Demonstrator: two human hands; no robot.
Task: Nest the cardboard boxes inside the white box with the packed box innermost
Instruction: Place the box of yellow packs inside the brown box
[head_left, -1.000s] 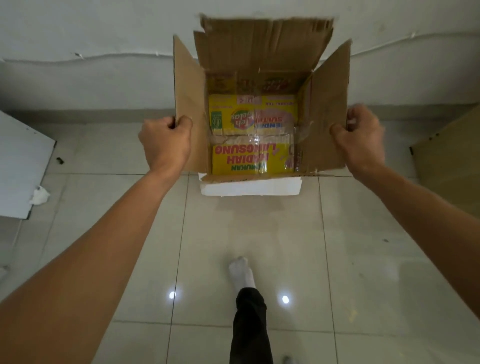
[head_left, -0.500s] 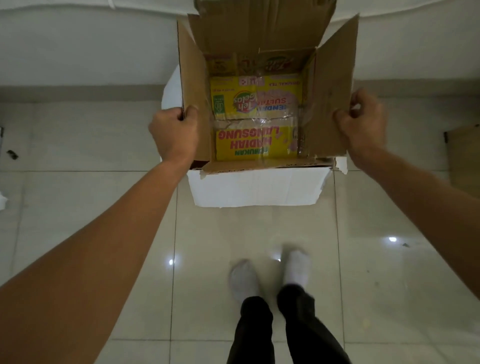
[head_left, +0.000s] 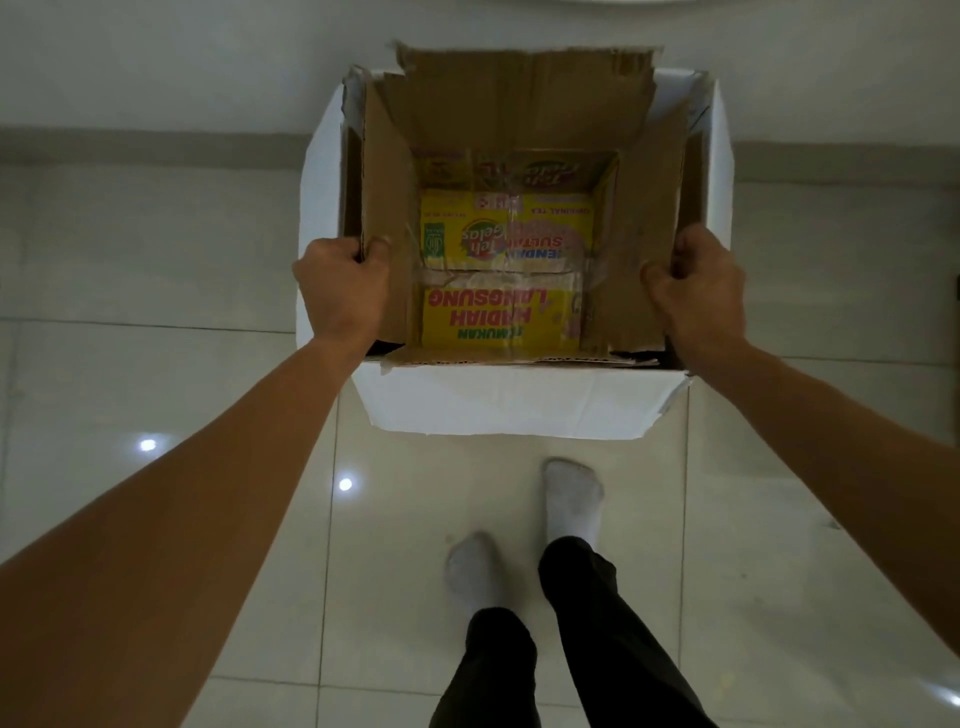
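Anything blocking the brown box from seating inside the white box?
Nothing visible does. The brown cardboard box, yellow tea carton inside it, sits within the white box walls, left hand and right hand gripping its side flaps. The white box floor is hidden.

The brown box (head_left: 514, 208) has come down from above into the white box (head_left: 514, 400)

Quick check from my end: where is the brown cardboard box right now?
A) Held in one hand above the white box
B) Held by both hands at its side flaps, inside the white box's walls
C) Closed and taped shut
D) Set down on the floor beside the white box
B: the left hand and right hand each grip a side flap of the brown cardboard box, and the white box shows around it on all sides.
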